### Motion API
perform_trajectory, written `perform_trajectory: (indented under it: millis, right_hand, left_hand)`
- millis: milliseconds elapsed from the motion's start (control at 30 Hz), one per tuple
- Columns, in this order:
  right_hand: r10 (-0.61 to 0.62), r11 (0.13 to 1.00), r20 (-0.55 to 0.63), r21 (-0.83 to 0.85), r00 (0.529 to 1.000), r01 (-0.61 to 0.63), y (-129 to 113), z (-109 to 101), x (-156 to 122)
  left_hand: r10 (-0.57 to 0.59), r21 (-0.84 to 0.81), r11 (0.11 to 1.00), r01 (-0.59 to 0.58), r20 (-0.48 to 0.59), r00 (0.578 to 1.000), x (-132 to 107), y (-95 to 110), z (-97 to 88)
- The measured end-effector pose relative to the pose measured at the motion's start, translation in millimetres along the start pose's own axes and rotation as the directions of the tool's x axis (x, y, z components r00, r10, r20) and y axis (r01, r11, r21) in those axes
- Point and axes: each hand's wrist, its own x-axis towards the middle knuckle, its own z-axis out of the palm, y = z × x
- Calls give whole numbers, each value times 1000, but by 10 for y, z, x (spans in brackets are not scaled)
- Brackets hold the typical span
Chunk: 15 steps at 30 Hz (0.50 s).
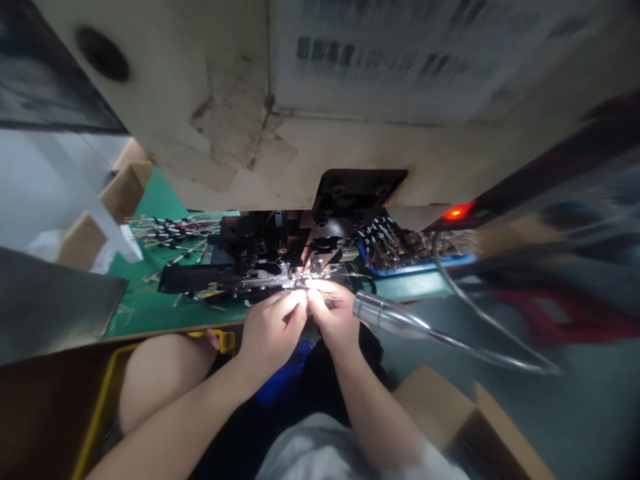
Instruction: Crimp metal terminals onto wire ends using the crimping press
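My left hand (273, 337) and my right hand (333, 317) meet at the fingertips in front of a black wire-crimping press (260, 253). Both pinch a few thin wires (306, 285), though lamp glare washes out the fingertips and hides the exact grip. A slim metal rail of the press (265, 282) lies just beyond my fingers. A silver gooseneck lamp head (387, 315) sits right beside my right hand, shining onto the fingertips.
A beige machine housing (280, 100) overhangs the press. A bundle of loose wires (175, 230) lies on a green mat (145, 313), and a blue tray (415, 267) holds more wires. Cardboard boxes (125, 193) stand at the far left, with another (435, 407) near the floor at right.
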Motion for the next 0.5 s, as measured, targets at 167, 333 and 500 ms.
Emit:
perform_trajectory:
  millis: [167,333,500]
  right_hand:
    - [-9,1000,11,8,1000,9,7,3,8]
    - [-74,997,-5,-34,997,74,18,-11,-31]
    - [-97,991,-2,-88,995,97,-2,-9,-41]
  left_hand:
    - [-10,15,1000,10,-18,1000,-3,-18,15]
    - [-84,-19,996,84,21,996,-18,-30,13]
    - [-120,-47,991,125,95,988,-6,3,-18]
